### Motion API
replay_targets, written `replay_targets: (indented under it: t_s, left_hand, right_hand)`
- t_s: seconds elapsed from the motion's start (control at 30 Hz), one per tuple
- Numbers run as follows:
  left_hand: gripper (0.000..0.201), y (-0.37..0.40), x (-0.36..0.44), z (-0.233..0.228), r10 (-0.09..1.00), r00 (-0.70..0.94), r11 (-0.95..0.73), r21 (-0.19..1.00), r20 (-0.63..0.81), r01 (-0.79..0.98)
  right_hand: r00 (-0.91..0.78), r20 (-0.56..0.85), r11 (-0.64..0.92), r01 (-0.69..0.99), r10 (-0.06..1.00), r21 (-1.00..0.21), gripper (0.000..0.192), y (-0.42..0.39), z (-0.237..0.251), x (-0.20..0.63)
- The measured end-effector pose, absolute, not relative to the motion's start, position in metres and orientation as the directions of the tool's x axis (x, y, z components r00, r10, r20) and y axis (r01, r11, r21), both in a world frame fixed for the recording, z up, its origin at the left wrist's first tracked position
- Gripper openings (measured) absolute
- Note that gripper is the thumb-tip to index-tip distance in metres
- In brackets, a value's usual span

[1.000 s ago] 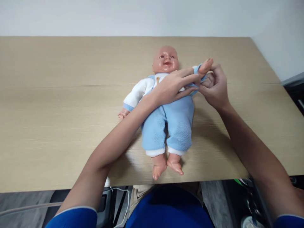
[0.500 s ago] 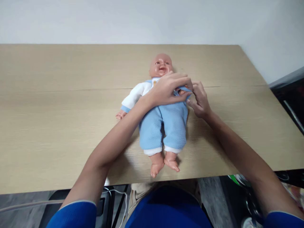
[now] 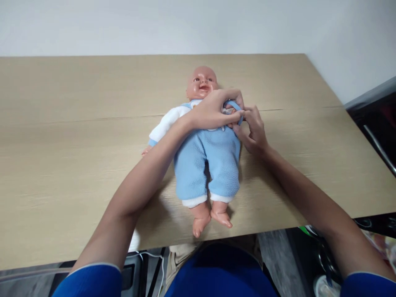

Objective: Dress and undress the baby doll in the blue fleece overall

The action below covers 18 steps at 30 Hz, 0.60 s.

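A baby doll [image 3: 202, 80] lies on its back on the table, its head toward the far side. It wears a fleecy light-blue and white outfit [image 3: 193, 165], and its feet are bare. Across the doll's chest reaches my left hand [image 3: 213, 110], with thumb and fingers closed on the blue sleeve cuff [image 3: 234, 105] and holding it stretched into a loop. My right hand [image 3: 255, 131] meets it from the right, its bent fingers pinched at the edge of the same cuff. The doll's hand shows partly inside the cuff; the rest of that arm is hidden.
The wooden table [image 3: 77, 165] has its front edge just past the doll's feet. A pale wall [image 3: 154, 27] rises behind it. A black object [image 3: 375, 119] stands off the right edge, and a white cable [image 3: 162, 264] hangs below the front.
The cuff has been pulled wider into a loop, and the doll's hand sits lower in it. My right fingers have closed in on the cuff. The whole view has shifted slightly.
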State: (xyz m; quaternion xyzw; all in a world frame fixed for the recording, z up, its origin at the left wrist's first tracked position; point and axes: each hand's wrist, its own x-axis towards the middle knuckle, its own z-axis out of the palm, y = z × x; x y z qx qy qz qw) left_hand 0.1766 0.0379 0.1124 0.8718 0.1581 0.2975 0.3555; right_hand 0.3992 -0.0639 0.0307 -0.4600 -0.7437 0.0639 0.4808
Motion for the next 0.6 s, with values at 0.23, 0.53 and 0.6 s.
replay_targets:
  t_s: [0.23, 0.53, 0.6]
  left_hand:
    - [0.032, 0.051, 0.185, 0.103, 0.535, 0.769, -0.627, 0.774, 0.35, 0.084]
    - [0.039, 0.052, 0.188, 0.092, 0.6, 0.73, -0.687, 0.678, 0.326, 0.261]
    - [0.035, 0.05, 0.186, 0.092, 0.625, 0.71, -0.703, 0.629, 0.325, 0.332]
  right_hand:
    - [0.026, 0.647, 0.544, 0.515, 0.762, -0.663, 0.057, -0.066, 0.028, 0.386]
    - [0.231, 0.272, 0.289, -0.038, 0.934, -0.957, 0.063, -0.059, 0.029, 0.368]
    - [0.227, 0.152, 0.193, -0.171, 0.962, -0.966, 0.065, -0.056, 0.028, 0.37]
